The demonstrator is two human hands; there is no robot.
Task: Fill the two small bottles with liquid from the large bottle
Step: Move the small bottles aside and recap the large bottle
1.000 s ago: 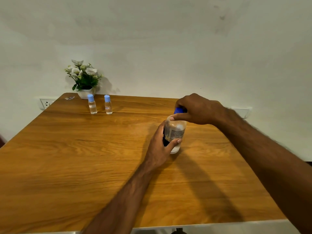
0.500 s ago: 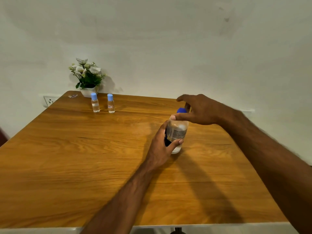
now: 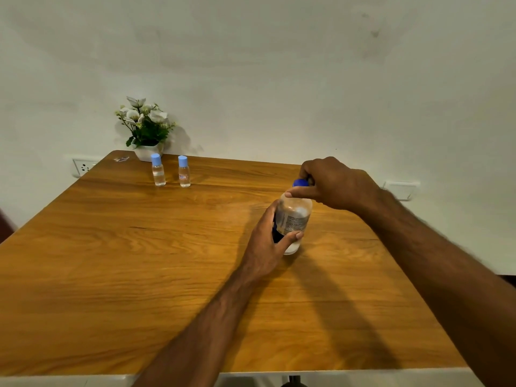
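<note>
The large clear bottle [image 3: 294,216] with a grey label stands upright on the wooden table [image 3: 139,261], right of centre. My left hand [image 3: 269,243] wraps its body from the left. My right hand [image 3: 333,181] is closed over its blue cap [image 3: 300,182] from above. Two small clear bottles with pale blue caps stand side by side at the far left of the table: the left one [image 3: 158,170] and the right one [image 3: 184,171], which carries a small red label. Both are capped and hold some clear liquid.
A white pot of white flowers [image 3: 145,127] stands at the table's far-left corner behind the small bottles, with a small scrap [image 3: 121,159] beside it. Wall sockets sit on the wall at the left [image 3: 82,167] and right [image 3: 400,189]. The table's near edge runs along the bottom.
My right hand opened its fingers off the cap half a second ago and has now closed on it again. My left hand and the large bottle stayed in place.
</note>
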